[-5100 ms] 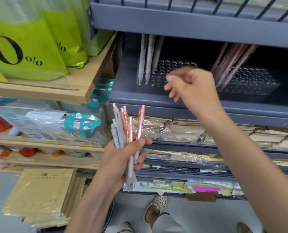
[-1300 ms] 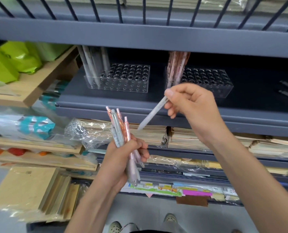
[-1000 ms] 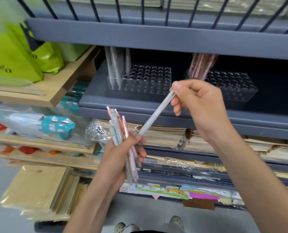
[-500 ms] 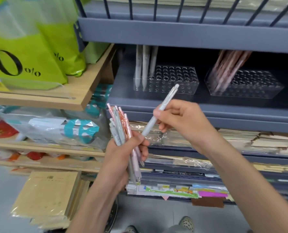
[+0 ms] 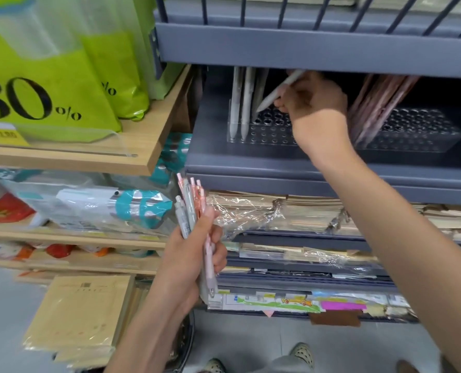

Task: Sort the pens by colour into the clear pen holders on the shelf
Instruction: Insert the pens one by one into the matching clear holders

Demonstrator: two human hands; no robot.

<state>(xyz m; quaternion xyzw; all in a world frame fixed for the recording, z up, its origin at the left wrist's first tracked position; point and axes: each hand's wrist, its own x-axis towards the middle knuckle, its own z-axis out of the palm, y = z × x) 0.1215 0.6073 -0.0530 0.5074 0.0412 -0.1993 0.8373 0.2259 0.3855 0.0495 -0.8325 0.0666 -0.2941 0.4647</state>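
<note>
Pens (image 5: 191, 211), pink and grey, stand bunched in our left hand (image 5: 194, 254), whose fingers curl round them. Above it, our right hand (image 5: 314, 106) pinches one grey pen (image 5: 276, 92), tilted, tip down at the holes of a clear holder (image 5: 267, 135) on the shelf (image 5: 251, 168); we cannot tell whether it has entered one. Just left of that hand, standing pens (image 5: 247, 103) fill the holder's end. To its right, a second holder (image 5: 423, 135) carries pink pens (image 5: 375, 109). Green bags (image 5: 62, 84) sit far left.
</note>
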